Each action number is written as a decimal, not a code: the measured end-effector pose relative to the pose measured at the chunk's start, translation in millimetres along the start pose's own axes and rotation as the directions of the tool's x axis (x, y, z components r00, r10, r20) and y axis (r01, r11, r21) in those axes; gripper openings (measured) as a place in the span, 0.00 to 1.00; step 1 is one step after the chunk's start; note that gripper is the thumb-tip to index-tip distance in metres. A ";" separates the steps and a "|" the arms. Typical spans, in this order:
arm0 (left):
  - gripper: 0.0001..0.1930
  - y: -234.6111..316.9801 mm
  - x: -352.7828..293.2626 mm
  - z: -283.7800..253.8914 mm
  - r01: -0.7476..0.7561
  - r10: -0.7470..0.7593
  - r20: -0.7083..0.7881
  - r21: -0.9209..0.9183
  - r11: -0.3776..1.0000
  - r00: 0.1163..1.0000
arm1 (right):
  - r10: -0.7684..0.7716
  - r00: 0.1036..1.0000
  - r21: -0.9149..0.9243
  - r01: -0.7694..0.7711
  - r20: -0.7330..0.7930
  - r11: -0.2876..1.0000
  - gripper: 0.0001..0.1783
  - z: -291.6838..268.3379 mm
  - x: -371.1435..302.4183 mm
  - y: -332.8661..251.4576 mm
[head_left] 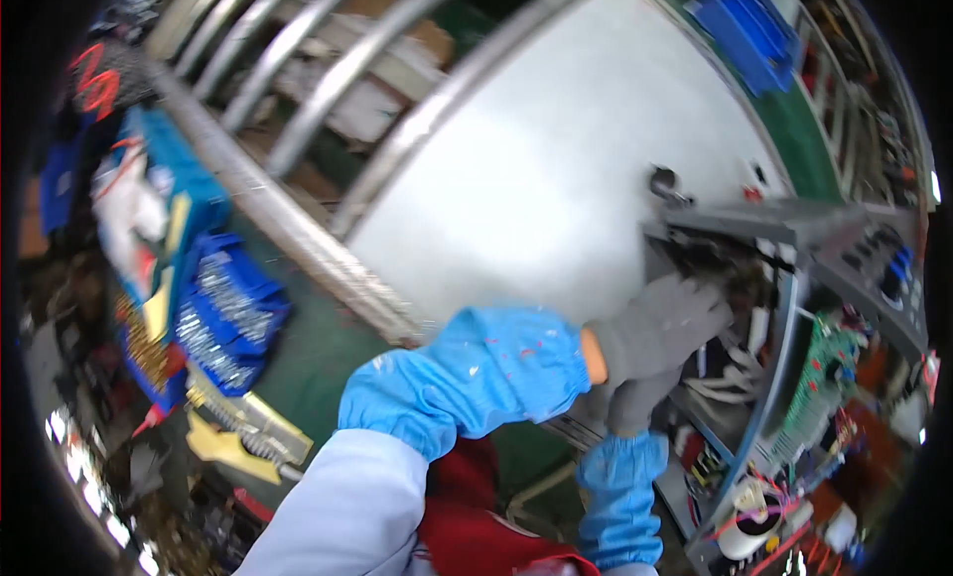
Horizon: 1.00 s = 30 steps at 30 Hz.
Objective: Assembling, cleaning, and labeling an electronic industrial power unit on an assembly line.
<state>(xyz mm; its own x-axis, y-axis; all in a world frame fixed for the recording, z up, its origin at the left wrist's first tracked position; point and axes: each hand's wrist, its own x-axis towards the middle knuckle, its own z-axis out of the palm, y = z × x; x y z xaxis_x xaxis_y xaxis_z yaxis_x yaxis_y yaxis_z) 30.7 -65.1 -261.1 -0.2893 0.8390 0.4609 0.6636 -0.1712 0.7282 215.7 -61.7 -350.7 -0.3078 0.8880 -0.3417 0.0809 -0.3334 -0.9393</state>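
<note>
My left hand [660,325], in a grey knit glove, reaches across to the right with its fingers stretched out and slightly apart. It lies against the near corner of a grey metal housing [740,219] with its inside exposed. My right hand [640,402], gloved the same, is just below the left one and partly covered by it; its fingers are hidden. Inside the housing, white cables or strips [730,383] lie beside the left fingers. A green circuit board [822,363] stands at its right side. Motion blurs the hands' edges.
A white work surface [516,169] spreads ahead, bordered by metal rollers [338,80] at the far left. Blue bins of screws [230,313] and small yellow-handled tools [233,447] lie at the left. A blue bin [747,30] sits far right; a white spool [747,521] stands near right.
</note>
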 end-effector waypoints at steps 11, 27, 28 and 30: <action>0.18 -55.1 -80.5 -317.0 0.385 -0.538 -0.659 -0.379 0.841 0.526 | 0.143 0.951 -0.657 0.078 0.276 0.749 0.35 55.7 -175.5 -38.0; 0.19 -51.2 -121.3 -206.6 0.738 -0.769 0.106 -0.390 0.551 0.630 | 0.669 0.572 -0.150 -0.801 -0.474 0.579 0.20 -152.0 -318.0 -51.7; 0.19 -27.7 -111.3 -181.4 0.751 -0.743 0.220 -0.411 0.517 0.632 | 0.685 0.525 0.046 -0.776 -0.505 0.629 0.15 -182.9 -324.3 -34.9; 0.20 28.7 -86.5 -141.1 0.741 -0.638 0.381 -0.397 0.541 0.669 | 0.554 0.603 0.050 -0.649 -0.574 0.759 0.16 -246.1 -322.3 -3.6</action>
<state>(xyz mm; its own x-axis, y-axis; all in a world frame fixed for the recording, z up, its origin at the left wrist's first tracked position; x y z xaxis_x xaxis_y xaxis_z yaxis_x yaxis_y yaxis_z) -22.6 -215.5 -208.5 -0.3538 0.8677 -0.3491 -0.1291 0.3244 0.9371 547.9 -268.7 -244.7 0.4030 0.5331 -0.7439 0.2142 -0.8452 -0.4897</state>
